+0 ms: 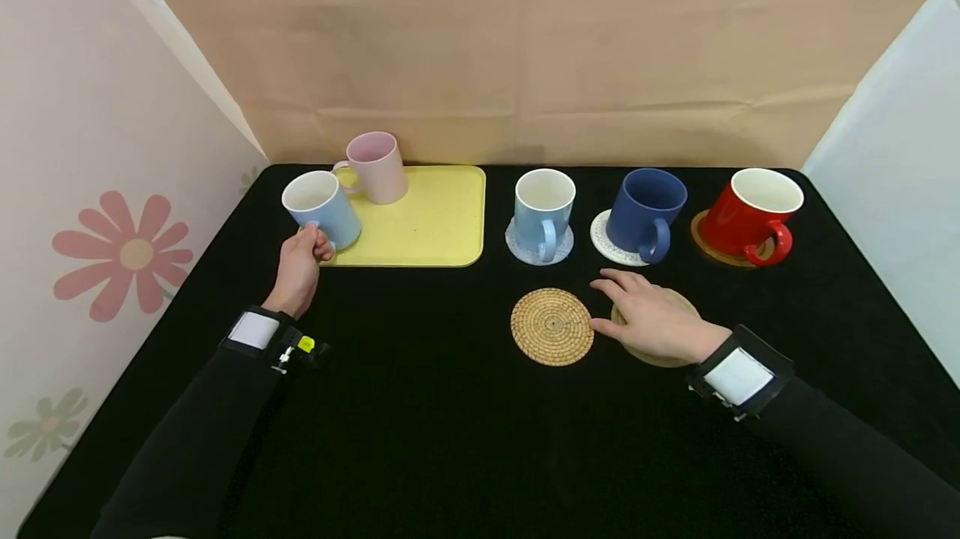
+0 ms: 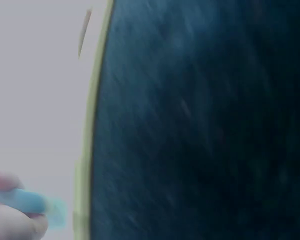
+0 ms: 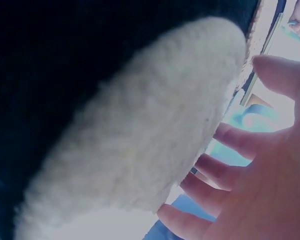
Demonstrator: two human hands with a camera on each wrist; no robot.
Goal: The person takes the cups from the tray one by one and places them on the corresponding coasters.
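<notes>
At the left, my left hand [image 1: 298,264] grips the handle of a light blue mug [image 1: 339,218] with a white inside. That mug is at the left end of a yellow tray [image 1: 438,227]; whether its base touches the tray is hard to tell. In the left wrist view, fingers [image 2: 12,222] pinch the blue handle [image 2: 27,201]. My right hand [image 1: 652,314] is spread, palm down, over a pale round coaster [image 3: 140,120] that it partly hides in the head view. Contact with the coaster cannot be made out. Beside the right thumb lies a woven straw coaster [image 1: 552,326].
A pink mug [image 1: 384,174] stands on the tray's back left. Along the back right, another light blue mug [image 1: 534,227], a dark blue mug [image 1: 637,218] and a red mug [image 1: 738,222] each stand on a coaster. Brown paper [image 1: 510,47] hangs behind the black table [image 1: 420,406].
</notes>
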